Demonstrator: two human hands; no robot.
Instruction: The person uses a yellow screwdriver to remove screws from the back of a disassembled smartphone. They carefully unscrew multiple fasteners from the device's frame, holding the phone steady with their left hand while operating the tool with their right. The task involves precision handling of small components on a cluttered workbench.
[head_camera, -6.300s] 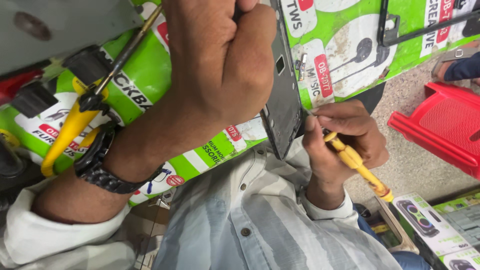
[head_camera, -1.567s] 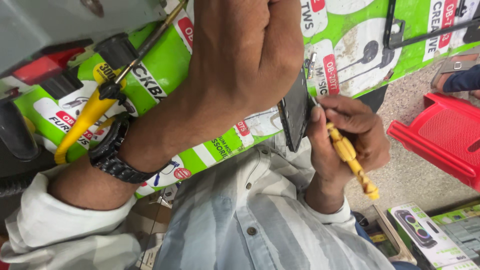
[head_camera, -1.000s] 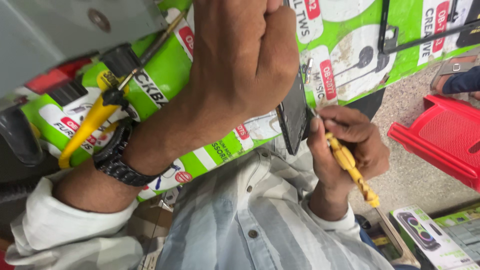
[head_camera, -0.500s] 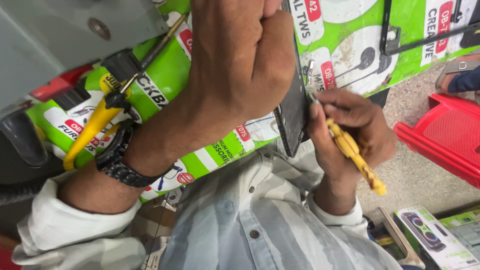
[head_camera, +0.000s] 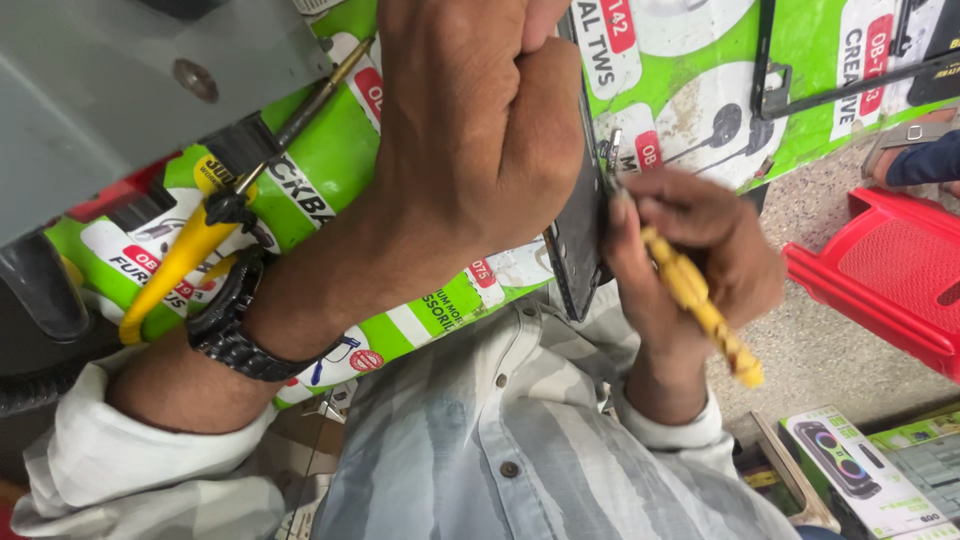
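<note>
Surface (head_camera: 700, 60): green printed mat. Left hand (head_camera: 480, 130) gripping dark phone (head_camera: 578, 250) upright over mat; right hand (head_camera: 690, 250) closed around yellow screwdriver (head_camera: 700, 305) beside phone. Red stool (head_camera: 880, 280) right of phone, on speckled floor (head_camera: 830, 350)

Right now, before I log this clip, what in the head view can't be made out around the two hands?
- Dark flat panel: held edge-on, its face unseen; the left hand covers its upper part.
- Tip of the yellow screwdriver: hidden behind the right hand fingers; contact point unclear, slightly blurred.
- Yellow pliers: partly behind the wristwatch.
- Red stool: cut off by the right edge.
</note>
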